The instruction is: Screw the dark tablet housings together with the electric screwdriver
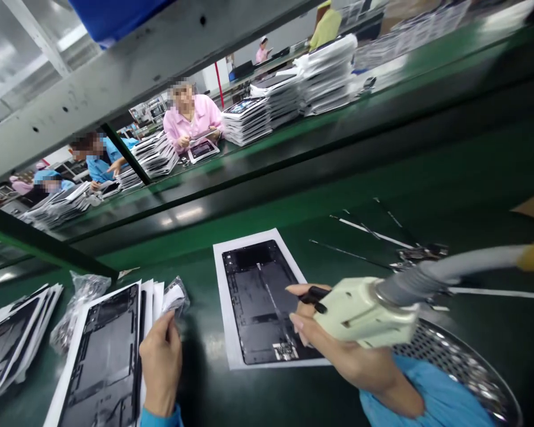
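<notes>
Handpiece (360, 311), cream-coloured and fed by a grey hose (454, 273), sits clenched in the right hand (342, 350). Its long axis runs almost level across the view, with the black tip (315, 298) pointing left and the hose leaving toward the right. In view, that tip overlaps the right edge of a black panel (258, 296), whose long axis points away from the person, slightly tilted, on a white sheet (244, 350). The right fingers (305, 323) wrap the handpiece near its tip.

Left of the panel, the left hand (161, 370) is curled, its fingers gripping the edge of a stack of sheets (148, 302) with a panel on top (102, 362). Clear bags (82, 305) lie beyond it. Right of the panel are a perforated metal tray (463, 362) and thin strips (374, 234). Far beyond the panel, a co-worker in pink (189, 115) holds a tablet beside tall stacks (285, 98).
</notes>
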Tool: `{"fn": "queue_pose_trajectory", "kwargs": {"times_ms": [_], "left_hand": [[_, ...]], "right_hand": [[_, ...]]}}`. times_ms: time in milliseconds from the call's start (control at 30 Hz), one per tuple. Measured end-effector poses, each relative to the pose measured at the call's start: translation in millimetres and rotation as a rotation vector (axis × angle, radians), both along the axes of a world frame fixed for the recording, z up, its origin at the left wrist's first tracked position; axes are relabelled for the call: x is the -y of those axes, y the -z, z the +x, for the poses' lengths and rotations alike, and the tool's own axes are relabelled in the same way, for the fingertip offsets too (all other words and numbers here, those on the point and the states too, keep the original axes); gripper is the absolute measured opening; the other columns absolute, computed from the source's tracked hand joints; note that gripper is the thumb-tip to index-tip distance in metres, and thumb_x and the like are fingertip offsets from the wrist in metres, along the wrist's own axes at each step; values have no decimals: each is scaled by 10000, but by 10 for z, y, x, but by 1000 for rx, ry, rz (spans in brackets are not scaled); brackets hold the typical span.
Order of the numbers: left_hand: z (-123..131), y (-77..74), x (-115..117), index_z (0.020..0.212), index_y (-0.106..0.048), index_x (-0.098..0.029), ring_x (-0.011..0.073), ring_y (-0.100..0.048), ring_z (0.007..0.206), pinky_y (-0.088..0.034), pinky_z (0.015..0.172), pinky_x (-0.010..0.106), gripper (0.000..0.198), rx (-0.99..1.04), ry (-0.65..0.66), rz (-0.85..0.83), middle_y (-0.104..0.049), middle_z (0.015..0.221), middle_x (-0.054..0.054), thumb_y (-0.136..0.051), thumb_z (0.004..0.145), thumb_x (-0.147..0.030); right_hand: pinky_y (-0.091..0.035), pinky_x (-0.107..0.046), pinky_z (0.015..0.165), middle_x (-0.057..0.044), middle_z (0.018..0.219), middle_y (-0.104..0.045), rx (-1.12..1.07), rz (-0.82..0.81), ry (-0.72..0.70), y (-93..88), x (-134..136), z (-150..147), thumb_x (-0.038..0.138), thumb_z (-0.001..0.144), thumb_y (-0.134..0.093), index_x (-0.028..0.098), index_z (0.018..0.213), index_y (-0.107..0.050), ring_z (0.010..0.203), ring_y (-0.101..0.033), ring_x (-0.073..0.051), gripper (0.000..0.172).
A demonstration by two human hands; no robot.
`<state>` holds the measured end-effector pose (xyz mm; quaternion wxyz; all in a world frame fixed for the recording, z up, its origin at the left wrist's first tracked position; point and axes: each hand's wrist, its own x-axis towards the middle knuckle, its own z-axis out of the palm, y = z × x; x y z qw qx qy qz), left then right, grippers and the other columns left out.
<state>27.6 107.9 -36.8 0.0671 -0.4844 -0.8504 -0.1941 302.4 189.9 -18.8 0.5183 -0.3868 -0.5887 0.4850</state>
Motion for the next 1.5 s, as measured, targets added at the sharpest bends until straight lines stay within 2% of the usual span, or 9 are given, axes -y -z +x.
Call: {"fn": "queue_pose_trajectory", "kwargs": {"times_ms": [133,300,400,667,833,1033,1233,1367,1500], "left_hand": [[-16,-42,-220,1067,-676,-159,286,-660,871,-458,745,344,405,35,-221,-327,-700,915,128,-348,929,-354],[-60,-19,-357,861,-649,-179,299,-656,827,-375,605,295,373,72,-209,-391,-696,844,103,-412,902,-463],[-94,24,-348,842,-622,-176,297,-658,829,-356,591,284,347,99,-177,-403,-691,796,87,-441,893,-468],[-143,130,-301,878,-626,-181,252,-647,765,-354,606,276,314,165,-136,-354,-677,767,81,-401,893,-400],[-282,255,-261,726,-614,-190,226,-613,704,-410,658,288,445,270,-141,-305,-654,720,75,-408,842,-568],[-418,433,-202,867,-720,-213,232,-647,896,-482,828,298,515,307,-16,-80,-681,1011,73,-484,742,-654],[-222,394,-165,836,-619,-203,155,-591,587,-439,622,253,456,321,-133,-22,-642,677,19,-355,868,-574],[-217,402,-152,860,-646,-202,144,-642,654,-479,615,220,427,389,-129,92,-683,785,14,-464,806,-584],[-416,521,-135,958,-691,-186,184,-693,720,-564,691,257,534,617,-134,66,-718,863,32,-558,700,-635]], "right_hand": [[-480,-252,517,4,625,-497,-105,-165,2,-34,65,-26,354,822,-608,178,1088,-542,531,-502,-132,325],[-415,-223,487,15,613,-473,-145,-197,4,0,59,-61,375,814,-605,144,1100,-541,509,-437,-104,373],[-386,-222,481,24,610,-442,-157,-206,7,36,56,-88,399,811,-595,140,1110,-544,501,-401,-97,399],[-396,-288,467,-30,631,-454,-180,-208,74,69,55,-139,435,794,-625,220,1060,-612,499,-434,-152,343],[-410,-241,497,14,623,-438,-153,-189,71,108,37,-161,418,795,-585,162,1054,-580,490,-424,-104,364],[-414,-224,487,6,641,-461,-162,-188,56,172,19,-173,461,785,-616,134,1063,-588,506,-435,-99,430],[-401,-215,473,17,621,-441,-167,-182,75,169,20,-175,446,783,-630,128,1056,-590,489,-418,-92,421],[-426,-225,482,3,651,-474,-150,-189,89,173,24,-176,483,784,-636,136,1067,-573,500,-440,-100,453],[-424,-228,485,-2,668,-493,-133,-203,98,169,31,-186,480,786,-622,136,1102,-564,502,-443,-101,470]]}}
